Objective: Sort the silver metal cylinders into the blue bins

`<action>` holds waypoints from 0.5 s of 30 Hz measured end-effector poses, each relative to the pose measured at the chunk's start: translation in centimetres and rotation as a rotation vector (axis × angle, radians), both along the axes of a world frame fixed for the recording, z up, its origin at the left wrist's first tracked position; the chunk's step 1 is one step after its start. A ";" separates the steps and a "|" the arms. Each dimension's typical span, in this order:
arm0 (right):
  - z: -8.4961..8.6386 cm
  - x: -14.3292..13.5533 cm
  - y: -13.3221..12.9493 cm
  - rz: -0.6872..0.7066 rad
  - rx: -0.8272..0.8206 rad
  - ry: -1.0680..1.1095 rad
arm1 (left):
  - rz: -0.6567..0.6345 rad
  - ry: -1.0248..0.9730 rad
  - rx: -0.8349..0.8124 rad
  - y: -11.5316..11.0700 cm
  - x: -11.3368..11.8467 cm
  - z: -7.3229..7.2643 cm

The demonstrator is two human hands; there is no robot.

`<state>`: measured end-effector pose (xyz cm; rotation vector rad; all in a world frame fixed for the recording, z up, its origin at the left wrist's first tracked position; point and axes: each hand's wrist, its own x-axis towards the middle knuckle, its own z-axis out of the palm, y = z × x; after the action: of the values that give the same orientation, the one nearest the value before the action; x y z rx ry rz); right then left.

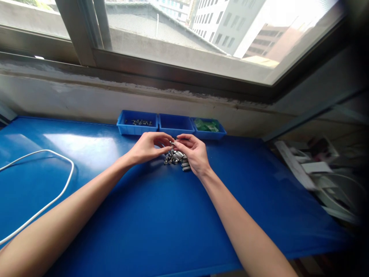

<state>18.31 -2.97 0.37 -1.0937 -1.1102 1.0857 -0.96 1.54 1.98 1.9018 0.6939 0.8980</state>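
My left hand [150,147] and my right hand [193,152] meet above a pile of small metal cylinders [175,157] on the blue table [161,215]. Between the fingertips of both hands is a small metal part [172,142], pinched from either side; its exact shape is too small to make out. Part of the pile is hidden behind my right hand. Just beyond the hands stand three joined blue bins: the left bin [137,130] holds small metal pieces, the middle bin [175,130] shows a bare floor, and the right bin [210,135] holds green plastic packaging.
A white cable [71,169] curves over the table's left side. Behind the bins rise a wall [95,96] and a window frame [173,69]. Blurred white objects [317,167] lie beyond the table's right edge.
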 end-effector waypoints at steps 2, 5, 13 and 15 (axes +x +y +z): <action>0.1 0.0 -0.1 0.013 -0.038 0.072 | 0.025 -0.045 0.022 -0.2 0.2 0.0; 0.3 -0.2 -0.4 0.029 -0.067 0.117 | 0.060 -0.089 0.042 -0.3 0.3 0.0; 0.9 -0.6 -0.9 0.021 -0.031 0.007 | 0.108 -0.070 0.060 -0.7 0.1 0.4; 0.8 -0.7 -1.0 0.045 -0.031 -0.037 | 0.119 -0.043 0.051 -0.6 -0.1 0.7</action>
<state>17.65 -4.01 1.21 -1.1216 -1.1558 1.1254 -1.03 0.95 2.65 1.8958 0.7716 1.0375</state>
